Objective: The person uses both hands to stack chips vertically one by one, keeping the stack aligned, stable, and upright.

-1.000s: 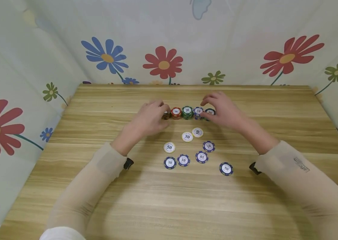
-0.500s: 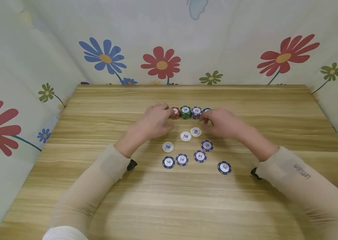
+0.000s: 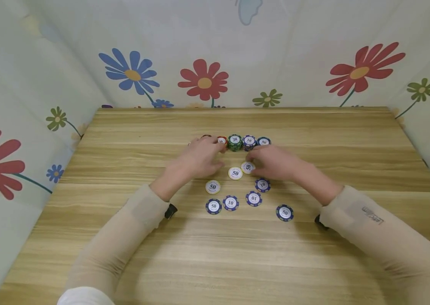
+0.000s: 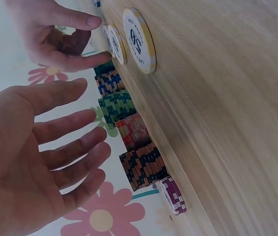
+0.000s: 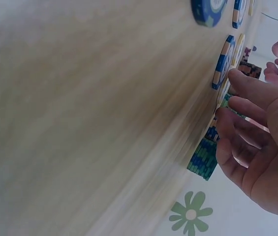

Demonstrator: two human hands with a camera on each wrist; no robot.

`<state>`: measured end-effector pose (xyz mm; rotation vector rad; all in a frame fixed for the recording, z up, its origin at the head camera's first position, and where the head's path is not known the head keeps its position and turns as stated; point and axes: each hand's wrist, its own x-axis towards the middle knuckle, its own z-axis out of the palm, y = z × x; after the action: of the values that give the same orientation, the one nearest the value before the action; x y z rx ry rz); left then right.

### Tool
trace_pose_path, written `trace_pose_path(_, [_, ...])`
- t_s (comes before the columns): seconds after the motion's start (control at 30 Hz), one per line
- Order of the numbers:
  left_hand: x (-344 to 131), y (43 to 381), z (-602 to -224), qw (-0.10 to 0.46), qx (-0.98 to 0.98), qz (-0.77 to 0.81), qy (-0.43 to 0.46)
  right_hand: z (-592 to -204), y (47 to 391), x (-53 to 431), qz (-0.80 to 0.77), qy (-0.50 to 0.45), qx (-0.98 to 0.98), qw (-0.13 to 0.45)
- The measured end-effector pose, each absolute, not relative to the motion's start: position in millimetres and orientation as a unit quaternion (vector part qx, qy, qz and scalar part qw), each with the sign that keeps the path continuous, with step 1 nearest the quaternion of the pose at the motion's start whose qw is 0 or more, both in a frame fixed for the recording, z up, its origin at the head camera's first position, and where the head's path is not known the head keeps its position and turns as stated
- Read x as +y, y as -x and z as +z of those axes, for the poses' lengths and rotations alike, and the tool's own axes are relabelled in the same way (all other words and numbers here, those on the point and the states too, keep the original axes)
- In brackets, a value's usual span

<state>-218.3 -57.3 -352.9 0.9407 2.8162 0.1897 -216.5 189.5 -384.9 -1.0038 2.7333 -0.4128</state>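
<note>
In the head view, a row of poker chip stacks stands near the table's back, with a green 20 stack (image 3: 235, 142) in the middle. My left hand (image 3: 201, 156) lies in front of the stacks at the left end, partly hiding the red stack (image 3: 221, 140). Its fingers are spread and relaxed, holding nothing in the left wrist view. My right hand (image 3: 276, 162), slightly blurred, is at a white 50 poker chip (image 3: 248, 167) lying flat. Thumb and forefinger straddle that chip in the right wrist view; whether they touch its edge is unclear.
Loose chips lie nearer on the wooden table (image 3: 184, 254): white 50 chips (image 3: 213, 187) and blue-rimmed chips (image 3: 254, 198). A blue 10 stack (image 3: 249, 142) and a dark green 50 stack (image 3: 264, 141) end the row. Flowered cloth (image 3: 295, 55) hangs behind.
My right hand has moved from the stacks at the row's right end toward me and left, onto the white 50 chip. My left hand has shifted slightly right and toward me.
</note>
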Motion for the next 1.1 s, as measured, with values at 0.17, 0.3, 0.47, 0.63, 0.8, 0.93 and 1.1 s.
trace_pose_path(0.17, [-57.4, 217.9, -354.0, 0.089, 0.944, 0.06, -0.313, -382.9, 215.8, 184.3, -0.133, 0.33, 0.928, 0.113])
trace_pose_path(0.3, [-57.9, 217.6, -354.0, 0.09, 0.944, 0.054, -0.313, -381.1, 215.7, 181.2, -0.128, 0.331, 0.928, 0.117])
trace_pose_path(0.47, [-58.3, 217.5, -354.8, 0.093, 0.944, 0.05, -0.313, -380.4, 215.2, 178.1, -0.115, 0.336, 0.927, 0.122])
trace_pose_path(0.63, [-59.3, 217.7, -356.0, 0.093, 0.943, 0.055, -0.314, -379.8, 214.2, 175.5, -0.105, 0.337, 0.927, 0.125])
trace_pose_path(0.8, [-60.2, 217.6, -357.2, 0.092, 0.942, 0.061, -0.316, -380.8, 215.6, 174.3, -0.091, 0.339, 0.928, 0.125])
trace_pose_path(0.93, [-60.5, 217.6, -357.8, 0.096, 0.943, 0.064, -0.314, -379.5, 214.8, 176.9, -0.1, 0.335, 0.928, 0.125])
trace_pose_path(1.1, [-61.0, 218.1, -358.0, 0.095, 0.942, 0.063, -0.316, -375.8, 213.0, 189.6, -0.131, 0.326, 0.929, 0.118])
